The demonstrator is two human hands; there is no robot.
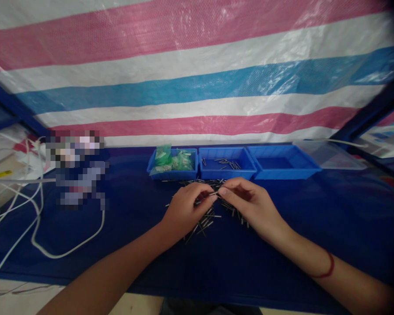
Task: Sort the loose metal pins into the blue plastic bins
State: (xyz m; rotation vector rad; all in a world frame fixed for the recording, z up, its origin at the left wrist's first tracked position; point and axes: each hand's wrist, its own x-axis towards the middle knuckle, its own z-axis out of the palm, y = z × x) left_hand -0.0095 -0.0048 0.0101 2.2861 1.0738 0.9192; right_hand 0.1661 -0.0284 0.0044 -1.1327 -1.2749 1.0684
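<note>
Above a loose pile of thin metal pins (204, 223), dark along part of their length and silvery elsewhere, my two hands meet. The thumb and fingers of my left hand (188, 208) are closed in a pinch on one short metal pin (214, 193). My right hand (254, 203) is also closed, its thumb and fingertips at the pin's other end. Both hands cover part of the pile. Just behind, a blue middle bin (230, 174) holds several similar pins scattered on its floor.
Left of the middle bin, a blue bin (174, 175) contains green-tinted plastic bags (183, 160). A third blue bin (284, 174) stands to the right, beside a clear plastic sheet (335, 155). White cables (36, 236) lie at left. A striped tarp (197, 94) hangs behind the dark blue table (144, 267).
</note>
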